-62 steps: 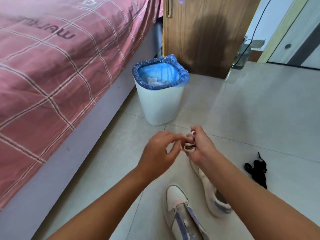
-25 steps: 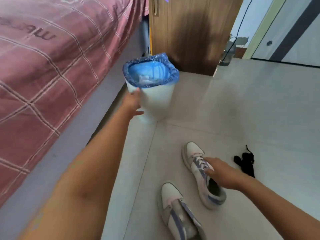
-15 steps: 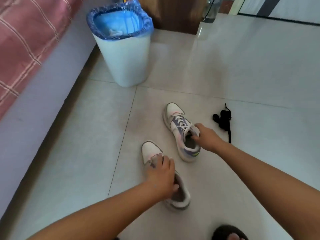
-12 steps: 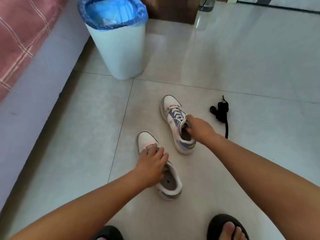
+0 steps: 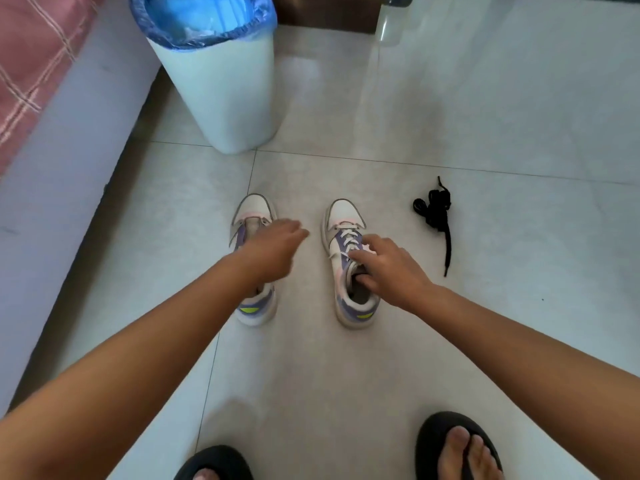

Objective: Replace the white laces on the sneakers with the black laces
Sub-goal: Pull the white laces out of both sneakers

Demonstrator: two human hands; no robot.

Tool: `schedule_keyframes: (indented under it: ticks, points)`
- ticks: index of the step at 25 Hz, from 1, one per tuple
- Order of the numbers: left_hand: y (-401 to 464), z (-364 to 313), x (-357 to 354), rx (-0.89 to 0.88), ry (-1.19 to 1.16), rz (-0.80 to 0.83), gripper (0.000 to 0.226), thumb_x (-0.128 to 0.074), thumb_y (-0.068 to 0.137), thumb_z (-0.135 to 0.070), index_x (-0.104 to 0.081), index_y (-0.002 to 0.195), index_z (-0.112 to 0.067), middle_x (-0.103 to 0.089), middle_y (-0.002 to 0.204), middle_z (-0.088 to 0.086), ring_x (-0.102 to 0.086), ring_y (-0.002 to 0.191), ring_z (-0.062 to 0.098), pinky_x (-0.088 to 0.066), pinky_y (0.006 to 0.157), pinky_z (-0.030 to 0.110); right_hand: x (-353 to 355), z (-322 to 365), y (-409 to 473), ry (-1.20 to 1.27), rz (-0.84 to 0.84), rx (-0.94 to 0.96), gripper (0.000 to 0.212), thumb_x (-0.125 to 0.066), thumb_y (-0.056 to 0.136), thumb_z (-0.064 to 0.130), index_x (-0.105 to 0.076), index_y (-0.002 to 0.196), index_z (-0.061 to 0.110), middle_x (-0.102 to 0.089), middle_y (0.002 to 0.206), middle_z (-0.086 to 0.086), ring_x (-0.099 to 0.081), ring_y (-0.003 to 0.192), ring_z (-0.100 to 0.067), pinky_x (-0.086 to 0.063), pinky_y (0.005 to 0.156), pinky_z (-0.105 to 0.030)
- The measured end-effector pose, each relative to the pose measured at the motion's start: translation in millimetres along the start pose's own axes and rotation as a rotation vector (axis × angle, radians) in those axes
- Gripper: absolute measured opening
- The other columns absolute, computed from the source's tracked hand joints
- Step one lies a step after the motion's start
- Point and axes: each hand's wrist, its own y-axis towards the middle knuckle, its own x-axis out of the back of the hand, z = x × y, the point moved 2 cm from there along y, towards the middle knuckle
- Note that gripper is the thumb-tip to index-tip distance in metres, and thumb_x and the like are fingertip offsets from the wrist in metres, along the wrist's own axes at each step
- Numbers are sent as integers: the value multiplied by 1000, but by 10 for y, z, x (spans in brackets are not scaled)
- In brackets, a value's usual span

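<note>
Two white-and-purple sneakers stand side by side on the tiled floor, toes pointing away from me. The left sneaker (image 5: 254, 216) has no lace in its eyelets. My left hand (image 5: 277, 247) hovers just over its middle with fingers stretched out, holding nothing. The right sneaker (image 5: 343, 216) still carries its white lace (image 5: 348, 237). My right hand (image 5: 391, 271) grips this sneaker at the tongue, thumb inside the opening and fingers on top. A bundle of black laces (image 5: 434, 213) lies on the floor to the right of the shoes, with one end trailing toward me.
A white bin (image 5: 225, 98) with a blue liner stands behind the sneakers. The grey bed base (image 5: 62, 161) with a pink checked cover runs along the left. My two feet in black sandals (image 5: 453, 445) are at the bottom edge.
Both hands have set the sneakers straight, side by side. My left hand has let go of the left sneaker and opened above it. My right hand keeps its hold on the right one.
</note>
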Motion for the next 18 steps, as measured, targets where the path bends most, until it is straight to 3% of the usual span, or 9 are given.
schedule_keyframes:
  ticks: [2,4,6,11,14,16,18]
  points:
    - [87,-325,-10,-90,-198,-12,51,-48,87,-4,-43,137,-12,-45,138,7,-41,127,25,-37,100,38,23,-57,63,290,-51,-18,23,-61,88,15,-66,110,8,-61,114,-10,-55,103,-27,-45,84,-35]
    - [179,-458,-66,-64,-374,18,43,-49,92,-9,-47,135,-12,-49,134,7,-45,123,23,-37,100,32,8,-103,123,630,-85,-236,9,-62,88,13,-68,93,9,-65,93,-4,-58,85,-16,-45,74,-18]
    - [265,-467,-104,68,-586,15,37,-52,93,-10,-51,130,-9,-55,127,10,-51,116,22,-37,96,26,-32,-96,158,911,-90,-477,6,-61,87,10,-65,82,12,-62,79,1,-55,71,-8,-43,61,-10]
    - [417,-530,-197,302,-1003,6,27,-60,87,-1,-60,114,-1,-58,93,9,-53,81,17,-44,67,23,-135,-162,349,1307,-14,-859,22,-48,88,7,-56,69,12,-52,61,-3,-44,54,-13,-33,50,-22]
    - [441,-530,-206,425,-1158,28,25,-65,86,-7,-62,110,-6,-58,90,4,-54,76,12,-44,61,19,-92,-257,374,1435,38,-867,23,-47,94,10,-56,73,10,-53,58,-3,-44,46,-10,-34,46,-21]
    - [427,-563,-210,388,-1069,17,21,-71,83,-13,-65,102,-7,-60,90,4,-54,75,11,-44,64,19,12,-336,379,1511,21,-785,22,-47,96,11,-56,77,8,-54,62,-6,-45,42,-8,-37,42,-18]
    - [415,-595,-236,322,-930,-17,19,-74,80,-16,-67,95,-8,-60,86,5,-51,75,13,-42,69,24,113,-416,397,1667,-67,-755,17,-48,96,7,-56,81,7,-56,69,-10,-54,50,-11,-45,47,-18]
